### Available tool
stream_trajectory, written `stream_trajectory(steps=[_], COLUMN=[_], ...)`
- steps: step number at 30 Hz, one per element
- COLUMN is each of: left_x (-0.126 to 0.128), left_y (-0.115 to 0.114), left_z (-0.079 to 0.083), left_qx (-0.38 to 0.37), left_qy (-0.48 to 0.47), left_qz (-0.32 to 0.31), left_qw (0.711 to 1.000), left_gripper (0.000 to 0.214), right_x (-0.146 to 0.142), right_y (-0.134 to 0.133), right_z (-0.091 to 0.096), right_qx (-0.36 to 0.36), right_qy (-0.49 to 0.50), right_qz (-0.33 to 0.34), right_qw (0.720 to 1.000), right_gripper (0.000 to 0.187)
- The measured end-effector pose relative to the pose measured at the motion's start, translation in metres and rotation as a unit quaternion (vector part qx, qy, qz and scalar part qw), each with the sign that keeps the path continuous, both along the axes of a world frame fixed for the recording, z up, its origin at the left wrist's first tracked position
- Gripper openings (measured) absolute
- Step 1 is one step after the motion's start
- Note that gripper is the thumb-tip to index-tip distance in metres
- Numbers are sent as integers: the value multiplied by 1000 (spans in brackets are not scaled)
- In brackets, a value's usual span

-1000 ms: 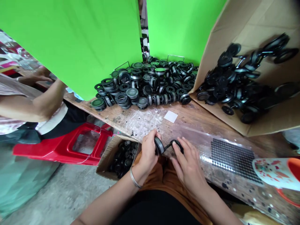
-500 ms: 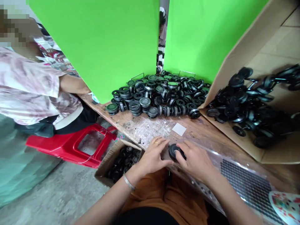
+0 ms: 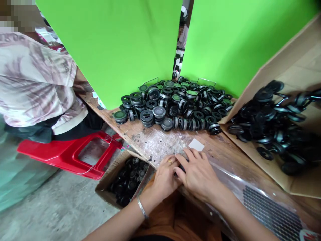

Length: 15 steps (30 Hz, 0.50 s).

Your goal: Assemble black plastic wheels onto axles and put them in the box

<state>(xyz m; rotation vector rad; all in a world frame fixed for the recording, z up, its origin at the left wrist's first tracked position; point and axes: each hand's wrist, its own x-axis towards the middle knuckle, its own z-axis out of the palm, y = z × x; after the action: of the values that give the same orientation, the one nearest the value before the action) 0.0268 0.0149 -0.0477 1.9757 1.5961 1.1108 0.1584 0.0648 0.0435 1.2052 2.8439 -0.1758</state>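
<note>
At the table's near edge my two hands meet around a black round wheel-like piece (image 3: pixel 184 168), mostly covered by fingers. My left hand (image 3: pixel 166 175), with a ring and a bracelet, curls round its left side. My right hand (image 3: pixel 198 172) closes over it from the right, fingers across the top and thumb in front. Just beyond the fingers lies a small white square card (image 3: pixel 196 145). Farther back is a heap of black round pieces (image 3: pixel 160 112) with grey bands, some with green faces.
Green boards (image 3: pixel 107 50) stand behind the heap. On the right, a large carton (image 3: pixel 253 152) holds black wheels on rods. A clear plastic sheet with a black dotted grid (image 3: pixel 271 207) lies at right. Below left are another carton (image 3: pixel 105 197), a red stool (image 3: pixel 60 154) and a seated person (image 3: pixel 37 77).
My left hand has closed in on the black piece, which sat mainly under my right hand before. Both hands are now together around it. The view has shifted slightly.
</note>
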Motion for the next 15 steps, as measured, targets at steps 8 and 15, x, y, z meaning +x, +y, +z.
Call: stream_trajectory(steps=[8, 15], left_x=[7, 9], left_y=[0, -2], left_z=[-2, -4], left_qx=[0, 21], left_qy=[21, 41], left_qz=[45, 53], left_qw=[999, 998], left_gripper=[43, 49], right_x=[-5, -4], right_y=[7, 15], right_z=[-67, -38], right_qx=[41, -23], right_qy=[110, 188], right_qz=[-42, -80], right_qw=[992, 979], right_gripper=[52, 46])
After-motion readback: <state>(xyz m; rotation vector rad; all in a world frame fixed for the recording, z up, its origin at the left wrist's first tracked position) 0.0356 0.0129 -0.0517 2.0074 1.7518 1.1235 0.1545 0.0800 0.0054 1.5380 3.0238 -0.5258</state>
